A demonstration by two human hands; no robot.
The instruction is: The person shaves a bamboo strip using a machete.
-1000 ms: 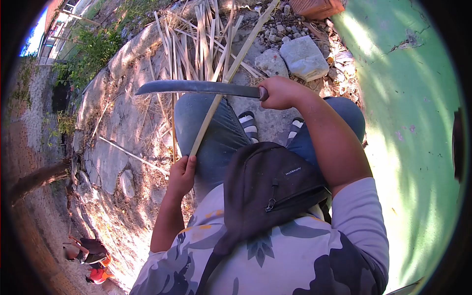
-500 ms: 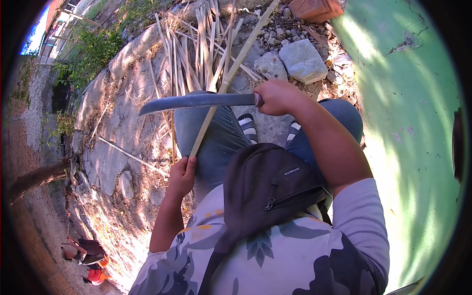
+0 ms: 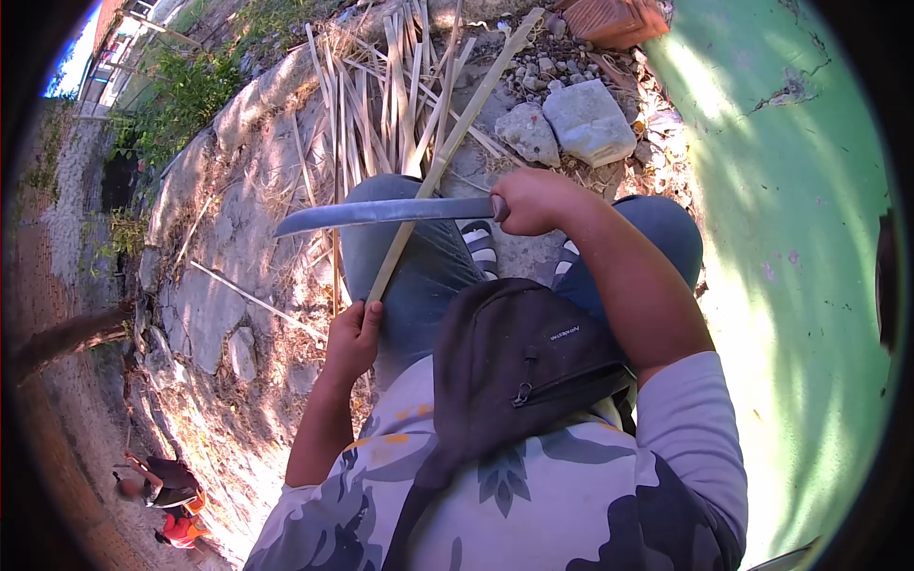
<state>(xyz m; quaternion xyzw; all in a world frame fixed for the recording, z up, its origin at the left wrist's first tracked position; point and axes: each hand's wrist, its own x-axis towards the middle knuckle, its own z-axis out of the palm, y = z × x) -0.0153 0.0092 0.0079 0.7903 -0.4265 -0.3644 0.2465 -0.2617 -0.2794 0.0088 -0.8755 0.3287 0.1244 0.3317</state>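
Note:
My right hand (image 3: pixel 541 202) is closed round the handle end of a machete (image 3: pixel 400 211), whose long curved blade points left across my thigh. Under or against the blade runs a long pale bamboo strip (image 3: pixel 461 127), slanting up and to the right. Its near end is gripped in my left hand (image 3: pixel 356 333), thumb laid along it, beside my left knee. Whether the blade's edge touches the strip, I cannot tell. Beyond my knees lies a loose pile of similar bamboo strips (image 3: pixel 366 114).
Past my feet are two pale stone blocks (image 3: pixel 588 122), gravel and stacked orange tiles (image 3: pixel 614 21). A green wall or floor surface (image 3: pixel 790 238) borders the right. One thin stick (image 3: pixel 257 300) lies on the ground at left. People (image 3: pixel 171 490) are at the lower left.
The machete has dropped slightly toward me along the strip, with my right hand lower too. My left hand keeps its hold in the same place.

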